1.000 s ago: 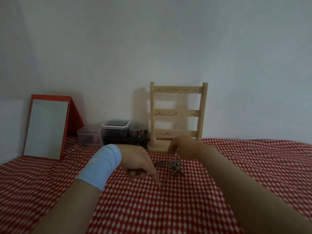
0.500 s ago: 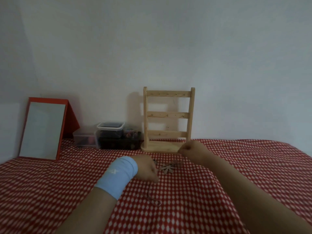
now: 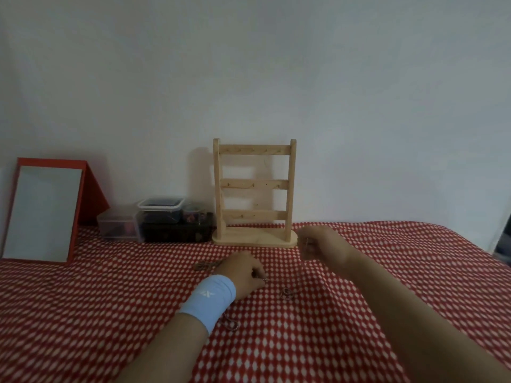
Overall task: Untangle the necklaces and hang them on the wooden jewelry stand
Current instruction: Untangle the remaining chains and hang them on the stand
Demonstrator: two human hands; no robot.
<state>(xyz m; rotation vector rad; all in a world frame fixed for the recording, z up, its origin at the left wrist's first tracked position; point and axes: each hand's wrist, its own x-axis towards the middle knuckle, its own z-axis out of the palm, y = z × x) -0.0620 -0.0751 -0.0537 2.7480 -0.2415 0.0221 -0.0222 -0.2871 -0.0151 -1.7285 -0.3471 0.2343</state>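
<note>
Thin metal necklaces (image 3: 287, 293) lie on red-and-white checked cloth (image 3: 110, 313) before the pale wooden ladder-like jewelry stand (image 3: 254, 183); left hand (image 3: 243, 272) pinches chain, right hand (image 3: 318, 244), beside its base, grips chain.

Dim, flat indoor light; the wooden stand (image 3: 254, 184) casts a soft shadow leftward on the wall (image 3: 276, 64). Soft focus throughout, edges bowed.

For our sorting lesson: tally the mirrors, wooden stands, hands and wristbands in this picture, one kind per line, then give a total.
Mirror: 1
Stand: 1
Hands: 2, the left hand and the right hand
Wristband: 1
Total: 5
</note>
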